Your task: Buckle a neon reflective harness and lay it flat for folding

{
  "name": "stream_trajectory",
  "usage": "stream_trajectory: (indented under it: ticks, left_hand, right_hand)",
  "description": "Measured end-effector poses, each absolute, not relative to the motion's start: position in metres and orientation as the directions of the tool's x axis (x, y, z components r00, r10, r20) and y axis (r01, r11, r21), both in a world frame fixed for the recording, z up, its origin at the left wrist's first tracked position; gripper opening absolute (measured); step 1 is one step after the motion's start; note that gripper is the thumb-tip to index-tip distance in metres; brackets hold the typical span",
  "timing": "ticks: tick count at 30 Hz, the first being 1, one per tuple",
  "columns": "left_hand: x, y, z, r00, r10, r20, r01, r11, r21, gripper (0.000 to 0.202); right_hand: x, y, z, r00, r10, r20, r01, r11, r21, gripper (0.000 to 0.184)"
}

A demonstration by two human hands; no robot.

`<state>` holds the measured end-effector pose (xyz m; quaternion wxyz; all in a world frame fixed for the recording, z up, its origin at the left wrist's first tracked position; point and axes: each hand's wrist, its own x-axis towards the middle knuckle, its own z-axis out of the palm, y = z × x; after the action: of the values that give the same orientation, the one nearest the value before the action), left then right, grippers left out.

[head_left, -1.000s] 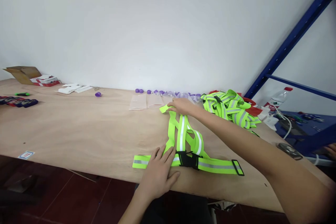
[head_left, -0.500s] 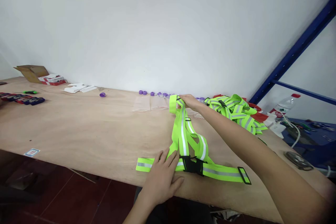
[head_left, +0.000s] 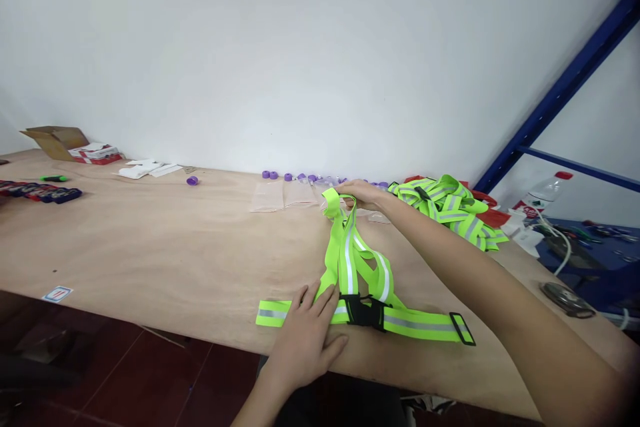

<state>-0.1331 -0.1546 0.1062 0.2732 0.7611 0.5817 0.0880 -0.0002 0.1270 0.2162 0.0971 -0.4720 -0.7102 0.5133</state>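
A neon-yellow reflective vest [head_left: 349, 260] made of straps with grey stripes lies near the table's front edge. Its waist strap runs sideways, with a black buckle [head_left: 365, 313] at the middle and a black slider [head_left: 462, 329] at the right end. My left hand [head_left: 307, 340] rests flat on the waist strap left of the buckle, fingers stretched out. Farther back, my right hand [head_left: 364, 194] grips the far end of the vest's shoulder straps, holding them raised off the table. The right fingertips are partly hidden behind the strap.
More reflective vests [head_left: 450, 208] are heaped at the back right. Clear plastic bags [head_left: 267, 196] and several purple rolls [head_left: 270, 175] lie along the wall. A bottle [head_left: 545, 193] stands at far right, near a glass-like round object [head_left: 567, 298]. An open cardboard box [head_left: 55, 141] sits back left.
The far loop of the straps has tilted and changed shape in my right hand, which has shifted slightly. My left hand stays on the waist strap. The whole view has moved a little.
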Motion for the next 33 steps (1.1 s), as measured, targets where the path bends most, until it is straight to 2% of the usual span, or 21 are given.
stream_trajectory:
  ticks: [2,4,6,7,10,13,16,18,21,26,29,33]
  left_hand:
    - [-0.133,-0.155,0.108,0.303,0.933,-0.193,0.841,-0.166,0.515,0.072]
    - [-0.133,-0.155,0.11,0.3,0.931,-0.206,0.845,-0.159,0.511,0.072]
    - [-0.133,-0.155,0.11,0.296,0.931,-0.213,0.849,-0.155,0.505,0.072]
    - [-0.132,-0.155,0.11,0.294,0.932,-0.211,0.852,-0.155,0.5,0.072]
    - [-0.132,-0.155,0.108,0.292,0.938,-0.189,0.862,-0.171,0.478,0.072]
    - [-0.132,-0.155,0.104,0.303,0.942,-0.145,0.868,-0.209,0.45,0.072]
    - [-0.133,-0.156,0.1,0.312,0.945,-0.1,0.873,-0.244,0.423,0.071]
    - [-0.133,-0.156,0.098,0.308,0.948,-0.082,0.88,-0.251,0.403,0.07]
    - [-0.134,-0.156,0.095,0.305,0.951,-0.047,0.889,-0.267,0.373,0.069]
    - [-0.135,-0.156,0.095,0.317,0.948,0.022,0.879,-0.303,0.367,0.069]
    - [-0.134,-0.156,0.096,0.307,0.952,-0.001,0.871,-0.28,0.404,0.07]
    - [-0.135,-0.156,0.099,0.306,0.952,-0.027,0.858,-0.263,0.44,0.072]
  right_hand:
    - [0.004,0.126,0.22,-0.536,0.759,-0.37,0.697,0.15,-0.701,0.072]
    - [0.007,0.125,0.225,-0.477,0.8,-0.364,0.845,0.304,-0.439,0.068]
    - [0.007,0.122,0.23,-0.407,0.859,-0.31,0.912,0.364,-0.19,0.063]
    - [0.006,0.12,0.233,-0.384,0.879,-0.282,0.923,0.368,-0.112,0.063]
    - [0.003,0.112,0.239,-0.355,0.896,-0.268,0.93,0.366,-0.007,0.066]
    - [-0.001,0.102,0.246,-0.338,0.879,-0.338,0.918,0.387,0.089,0.07]
    - [-0.004,0.094,0.252,-0.307,0.851,-0.426,0.866,0.436,0.246,0.075]
    - [-0.006,0.092,0.255,-0.296,0.849,-0.437,0.834,0.453,0.315,0.07]
    - [-0.006,0.093,0.26,-0.32,0.85,-0.418,0.839,0.459,0.291,0.069]
    - [0.001,0.095,0.266,-0.352,0.857,-0.377,0.892,0.429,0.14,0.073]
    - [0.006,0.097,0.265,-0.394,0.865,-0.31,0.906,0.423,0.028,0.072]
    - [0.012,0.104,0.261,-0.373,0.911,-0.176,0.928,0.369,-0.053,0.072]
